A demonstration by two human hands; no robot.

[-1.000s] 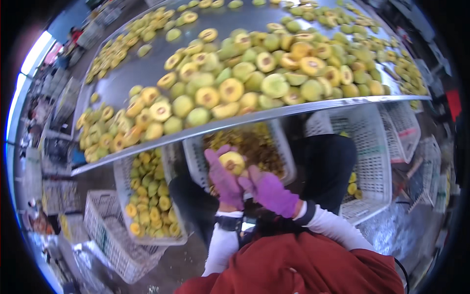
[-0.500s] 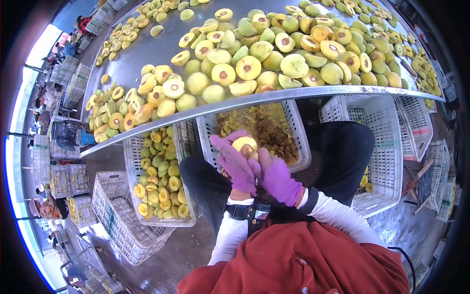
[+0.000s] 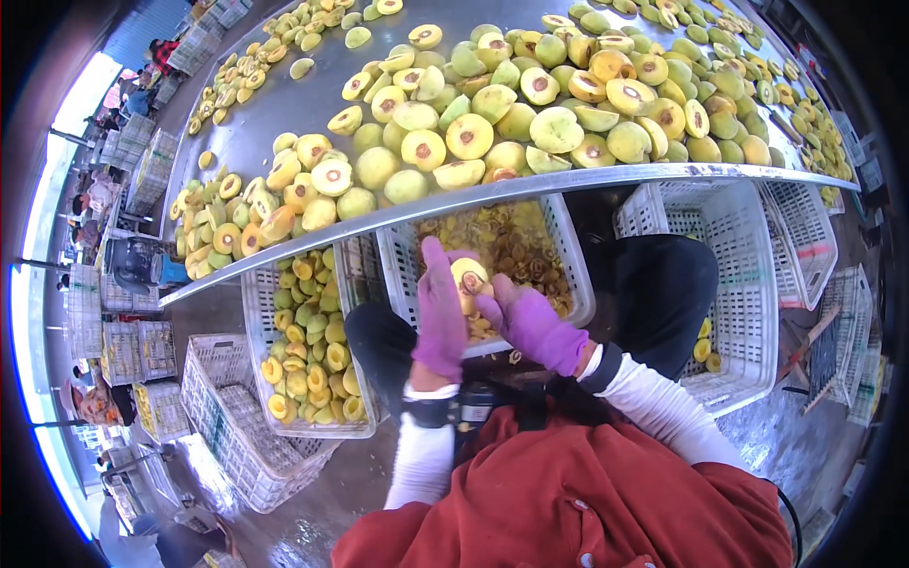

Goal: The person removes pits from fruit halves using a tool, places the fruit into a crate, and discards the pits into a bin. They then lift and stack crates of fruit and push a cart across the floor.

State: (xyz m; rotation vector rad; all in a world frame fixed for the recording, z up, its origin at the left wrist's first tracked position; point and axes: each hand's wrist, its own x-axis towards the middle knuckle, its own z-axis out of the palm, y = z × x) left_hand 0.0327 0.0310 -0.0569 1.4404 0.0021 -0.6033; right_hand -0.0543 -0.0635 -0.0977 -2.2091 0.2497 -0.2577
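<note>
In purple gloves, both of my hands meet over a white crate under the table edge. My left hand (image 3: pixel 441 317) grips a peach half (image 3: pixel 468 276), its yellow cut face and brownish stone hollow turned up. Against its right side press the curled fingers of my right hand (image 3: pixel 542 327); whatever they hold is hidden. The white crate (image 3: pixel 579 275) below contains wet yellow and brown scraps. On the metal table (image 3: pixel 327 99) just beyond lies a heap of yellow-green peach halves (image 3: pixel 469 137), many cut side up.
Hollowed peach halves fill a crate (image 3: pixel 371 417) by my left knee. Stacked white crates (image 3: pixel 227 379) stand farther left. To my right is another white crate (image 3: pixel 743 312) with a few halves inside. The table's metal rim (image 3: pixel 606 178) crosses just beyond my hands.
My left hand has turned more upright and shifted slightly left, with the peach half still in it. The right hand's fingers have come onto the fruit's right side.
</note>
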